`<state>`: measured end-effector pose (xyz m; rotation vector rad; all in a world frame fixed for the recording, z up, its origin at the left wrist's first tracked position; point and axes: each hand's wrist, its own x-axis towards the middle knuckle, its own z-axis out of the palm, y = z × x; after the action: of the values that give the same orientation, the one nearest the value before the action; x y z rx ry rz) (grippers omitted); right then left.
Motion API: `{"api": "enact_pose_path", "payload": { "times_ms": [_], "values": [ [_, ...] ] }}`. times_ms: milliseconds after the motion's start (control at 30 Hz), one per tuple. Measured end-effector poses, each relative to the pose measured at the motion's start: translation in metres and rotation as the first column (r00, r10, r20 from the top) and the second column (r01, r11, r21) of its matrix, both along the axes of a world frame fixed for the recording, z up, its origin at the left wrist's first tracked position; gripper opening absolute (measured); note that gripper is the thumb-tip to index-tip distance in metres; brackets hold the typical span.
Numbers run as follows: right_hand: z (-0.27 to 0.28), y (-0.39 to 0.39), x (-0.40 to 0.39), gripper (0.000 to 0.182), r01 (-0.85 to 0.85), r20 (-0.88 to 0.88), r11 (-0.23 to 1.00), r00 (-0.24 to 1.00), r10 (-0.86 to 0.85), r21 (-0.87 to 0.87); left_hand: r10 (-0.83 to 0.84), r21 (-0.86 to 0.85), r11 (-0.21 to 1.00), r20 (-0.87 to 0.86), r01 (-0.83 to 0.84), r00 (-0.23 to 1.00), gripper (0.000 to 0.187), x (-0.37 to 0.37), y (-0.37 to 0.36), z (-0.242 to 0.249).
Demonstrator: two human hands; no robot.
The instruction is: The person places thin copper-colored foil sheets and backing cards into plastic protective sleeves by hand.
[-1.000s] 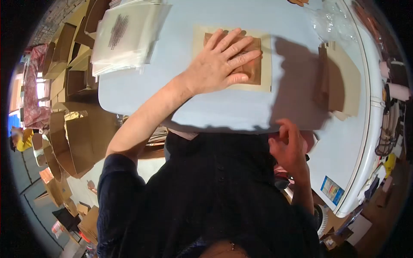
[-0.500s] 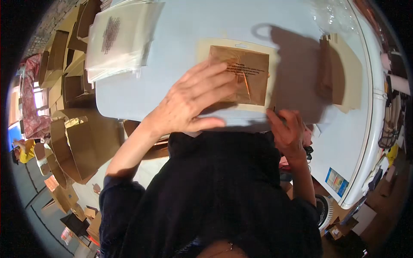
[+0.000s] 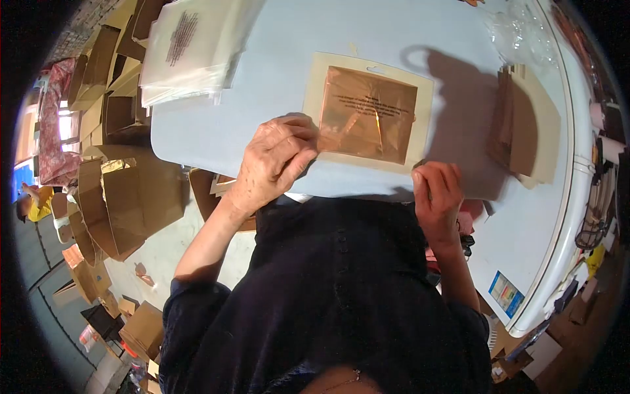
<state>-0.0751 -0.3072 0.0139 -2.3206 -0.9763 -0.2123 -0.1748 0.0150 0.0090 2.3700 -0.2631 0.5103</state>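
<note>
A flat cream hang-hole card lies on the pale table in front of me. Its middle is a shiny copper-brown square under clear film with small dark print. My left hand is closed, its fingertips pinching at the card's lower left edge. At the lower right corner, my right hand is curled with thumb and finger on the card's edge. Both hands hide small parts of the card's border.
Clear printed plastic bags are stacked at the table's far left. Cream cards stand in a pile on the right, with crumpled clear plastic behind. Open cardboard boxes stand left of the table. A blue label lies near the right edge.
My left hand has drawn back from over the copper square to the card's left edge, its spread fingers now curled. My right hand stays at the lower right corner.
</note>
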Motion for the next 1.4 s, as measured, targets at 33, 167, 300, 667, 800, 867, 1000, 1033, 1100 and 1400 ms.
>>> {"api": "enact_pose_path", "payload": {
  "times_ms": [33, 167, 300, 667, 800, 867, 1000, 1033, 1100, 1400],
  "values": [
    [0.001, 0.003, 0.001, 0.007, 0.01, -0.001, 1.0, 1.0, -0.01, -0.014, 0.025, -0.008, 1.0, -0.016, -0.025, 1.0, 0.011, 0.0, -0.002, 0.0],
    [0.003, 0.013, 0.002, 0.009, 0.034, 0.021, 0.997, 0.999, -0.032, -0.068, 0.101, -0.009, 0.995, -0.022, -0.101, 0.995, 0.012, 0.003, -0.007, -0.004],
    [0.001, 0.016, 0.004, 0.012, 0.043, 0.039, 0.992, 0.998, -0.039, -0.119, 0.127, 0.034, 0.991, 0.019, -0.128, 0.992, 0.016, 0.006, -0.009, -0.008],
    [-0.007, 0.023, 0.004, 0.019, 0.123, 0.147, 0.959, 0.985, -0.086, -0.257, 0.18, 0.166, 0.969, 0.028, -0.182, 0.983, 0.025, 0.008, -0.017, -0.01],
    [-0.004, 0.025, 0.002, 0.033, 0.192, 0.119, 0.956, 0.978, -0.169, -0.221, 0.221, 0.177, 0.959, 0.024, -0.221, 0.975, 0.04, 0.004, -0.02, -0.019],
    [-0.008, 0.025, 0.003, 0.04, 0.173, 0.163, 0.959, 0.977, -0.138, -0.225, 0.259, 0.177, 0.945, 0.1, -0.274, 0.961, 0.05, 0.009, -0.024, -0.02],
    [-0.012, 0.024, 0.005, 0.044, 0.177, 0.216, 0.959, 0.968, -0.129, -0.221, 0.336, 0.251, 0.909, 0.035, -0.333, 0.941, 0.07, 0.005, -0.033, -0.007],
    [-0.011, 0.024, 0.006, 0.044, 0.173, 0.211, 0.96, 0.969, -0.126, -0.22, 0.357, 0.26, 0.903, -0.008, -0.343, 0.934, 0.072, 0.002, -0.035, -0.006],
    [-0.008, 0.023, 0.008, 0.045, 0.166, 0.2, 0.962, 0.972, -0.123, -0.218, 0.381, 0.279, 0.892, -0.038, -0.356, 0.924, 0.072, -0.004, -0.038, -0.006],
    [-0.008, 0.033, 0.019, 0.039, 0.176, 0.2, 0.955, 0.971, -0.13, -0.239, 0.447, 0.276, 0.87, -0.089, -0.409, 0.89, 0.07, -0.022, -0.041, -0.009]
  ]
}}
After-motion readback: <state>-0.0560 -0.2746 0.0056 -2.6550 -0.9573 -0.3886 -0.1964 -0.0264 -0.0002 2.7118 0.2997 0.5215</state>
